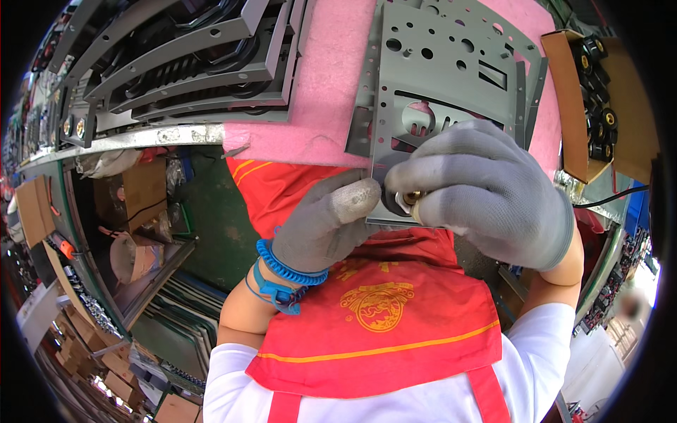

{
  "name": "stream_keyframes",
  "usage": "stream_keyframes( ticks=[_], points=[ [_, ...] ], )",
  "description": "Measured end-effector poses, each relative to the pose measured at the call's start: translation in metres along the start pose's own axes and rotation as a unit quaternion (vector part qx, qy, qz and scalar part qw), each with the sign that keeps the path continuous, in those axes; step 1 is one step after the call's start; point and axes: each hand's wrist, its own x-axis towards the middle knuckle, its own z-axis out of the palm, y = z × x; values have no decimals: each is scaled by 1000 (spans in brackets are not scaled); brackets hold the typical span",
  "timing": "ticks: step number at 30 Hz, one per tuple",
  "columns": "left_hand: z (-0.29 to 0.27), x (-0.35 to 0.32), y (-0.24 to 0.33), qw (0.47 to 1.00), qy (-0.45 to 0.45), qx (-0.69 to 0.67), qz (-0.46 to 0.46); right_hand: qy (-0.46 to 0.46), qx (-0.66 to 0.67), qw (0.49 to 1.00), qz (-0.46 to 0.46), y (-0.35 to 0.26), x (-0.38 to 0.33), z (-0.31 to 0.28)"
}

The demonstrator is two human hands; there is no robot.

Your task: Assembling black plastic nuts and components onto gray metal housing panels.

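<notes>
A grey perforated metal panel (434, 79) lies on the pink sheet, its near end reaching toward my red apron. My left hand (310, 222), gloved in grey and with a blue coiled wrist strap, grips the panel's near left edge; its thumb is on the edge and the other fingers are largely hidden. Over the panel's near end, my gloved right hand (486, 187) is closed around a small round fitting with a brass-coloured centre (411, 198). The fingers cover most of that fitting, and I cannot tell whether it is seated in a hole.
Stacked grey metal housings (204, 63) stand at the left on the bench. At the right, a cardboard box (572, 106) holds several black fittings with brass-coloured centres. The pink sheet (328, 92) covers the bench between. Below left is an open shelf (159, 282).
</notes>
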Motion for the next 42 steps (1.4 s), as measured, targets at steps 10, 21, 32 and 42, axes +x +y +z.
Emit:
stream_keyframes(
  ticks=[10,21,32,42],
  points=[
    [0,2,0,1000,-5,4,10,29,-32,999,21,-1,-7,5],
    [-3,0,-5,1000,27,-3,11,36,-19,998,57,-6,-8,9],
    [-3,1,-7,1000,-5,-13,17,-35,19,999,-14,9,-1,-2],
    [-3,2,-3,998,3,57,-25,21,26,999,34,8,-9,4]
  ],
)
